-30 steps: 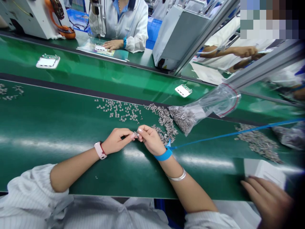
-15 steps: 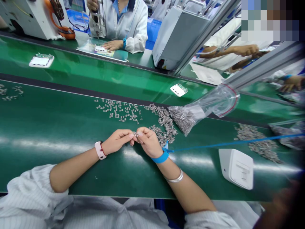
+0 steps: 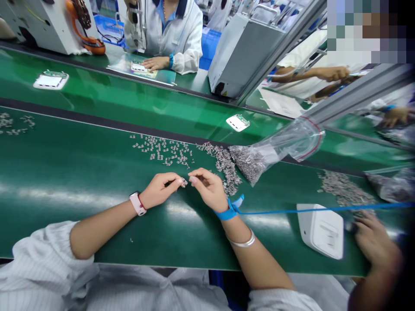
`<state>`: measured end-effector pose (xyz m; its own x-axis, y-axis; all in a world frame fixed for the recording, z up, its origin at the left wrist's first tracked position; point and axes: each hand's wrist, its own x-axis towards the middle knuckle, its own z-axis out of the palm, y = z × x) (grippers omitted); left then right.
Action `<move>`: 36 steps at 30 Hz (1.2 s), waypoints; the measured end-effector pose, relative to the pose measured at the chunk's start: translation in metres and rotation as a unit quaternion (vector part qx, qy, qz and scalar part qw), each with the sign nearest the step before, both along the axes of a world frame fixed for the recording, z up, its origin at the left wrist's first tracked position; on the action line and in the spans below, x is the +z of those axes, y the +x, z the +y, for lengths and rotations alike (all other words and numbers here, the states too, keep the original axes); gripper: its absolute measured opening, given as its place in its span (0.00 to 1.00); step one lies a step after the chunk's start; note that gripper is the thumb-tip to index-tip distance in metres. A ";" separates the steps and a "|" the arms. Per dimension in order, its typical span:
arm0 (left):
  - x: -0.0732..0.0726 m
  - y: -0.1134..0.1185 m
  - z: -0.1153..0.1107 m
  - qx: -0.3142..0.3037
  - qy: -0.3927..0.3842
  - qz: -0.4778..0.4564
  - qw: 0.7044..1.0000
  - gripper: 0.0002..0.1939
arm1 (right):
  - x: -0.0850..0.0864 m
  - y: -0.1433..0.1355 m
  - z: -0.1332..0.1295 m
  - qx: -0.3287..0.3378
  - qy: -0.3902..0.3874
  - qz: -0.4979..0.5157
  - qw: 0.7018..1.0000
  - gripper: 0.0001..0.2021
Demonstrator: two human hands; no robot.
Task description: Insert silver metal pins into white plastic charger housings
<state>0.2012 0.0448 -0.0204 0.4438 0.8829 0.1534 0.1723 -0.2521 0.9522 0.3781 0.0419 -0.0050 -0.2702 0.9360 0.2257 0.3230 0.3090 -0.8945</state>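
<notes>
My left hand (image 3: 161,190) is closed in a pinch on small shiny metal pieces (image 3: 184,182), which stick out past its fingertips. Just to the right, apart from them, my right hand (image 3: 210,190) has thumb and forefinger brought close together; anything between them is too small to make out. Beyond my hands lie loose metal pieces (image 3: 158,149), spread out singly. A denser heap of the same pieces (image 3: 223,162) sits behind my right hand, partly hidden by it. A clear plastic bag (image 3: 251,162) full of them rests against the heap.
A blue cord (image 3: 275,212) runs right from my wrist strap, above a white plastic housing (image 3: 324,233). Another person's hand (image 3: 372,237) is beside it, near a second heap (image 3: 345,190). White cases with circuit boards (image 3: 238,123) lie on the green conveyor (image 3: 145,101) beyond.
My right hand has moved slightly right, away from my left fingertips, uncovering the metal pieces there. Another person's hand has come in at the right. The white cases have shifted left.
</notes>
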 end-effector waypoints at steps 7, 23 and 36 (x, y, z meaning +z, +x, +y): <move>-0.001 0.000 0.000 0.066 0.074 0.029 0.995 0.13 | -0.011 -0.010 -0.001 -0.008 0.017 -0.027 0.999 0.12; -0.005 0.001 0.001 0.041 0.044 0.065 0.996 0.12 | 0.001 0.025 0.010 0.171 -0.094 -0.319 0.928 0.09; -0.008 0.002 0.001 0.002 0.075 0.104 0.992 0.12 | -0.011 0.014 0.029 -0.087 0.000 -0.106 0.991 0.10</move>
